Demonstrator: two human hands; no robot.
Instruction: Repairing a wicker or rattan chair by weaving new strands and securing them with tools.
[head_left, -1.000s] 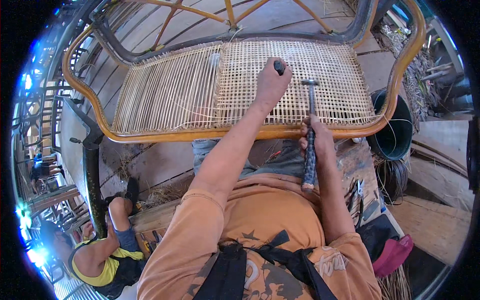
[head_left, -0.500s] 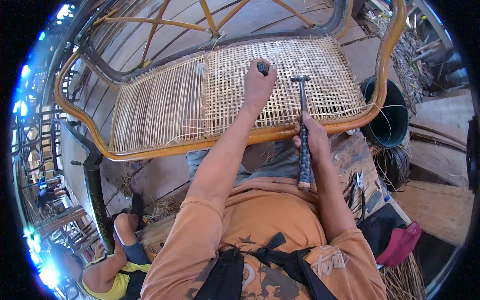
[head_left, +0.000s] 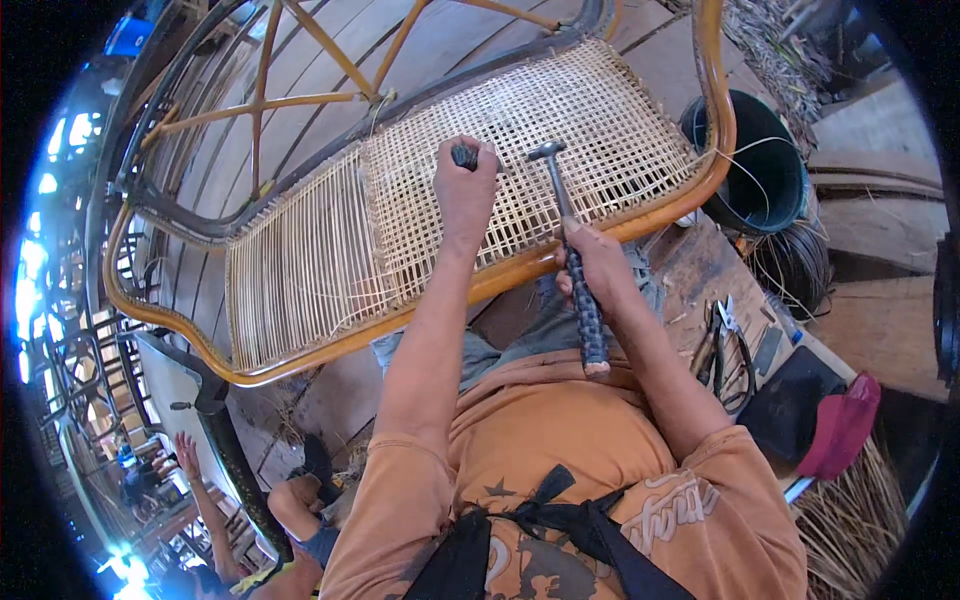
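Note:
Across my lap lies a curved rattan frame [head_left: 520,277] with a cane panel [head_left: 530,105]. The panel's right part is woven into an open grid; its left part shows mostly parallel strands. My left hand [head_left: 465,200] is closed over the grid around a short dark tool [head_left: 464,156], whose lower end I cannot make out. My right hand [head_left: 600,262] grips a hammer [head_left: 587,325] by its dark, braided-looking handle. The metal head is raised just right of my left hand, apart from the tool.
Pliers [head_left: 712,345] and scissor-like cutters [head_left: 738,345] lie on a wooden board at my right. Beyond stand a dark green bucket [head_left: 765,190] and a coil of dark strands [head_left: 795,262]. A red-and-black cap [head_left: 840,425] lies nearer. A person [head_left: 215,540] sits at lower left.
The view has turned, so the frame looks more slanted. The hammer now leans further left, still in my right hand. The other person has raised a hand.

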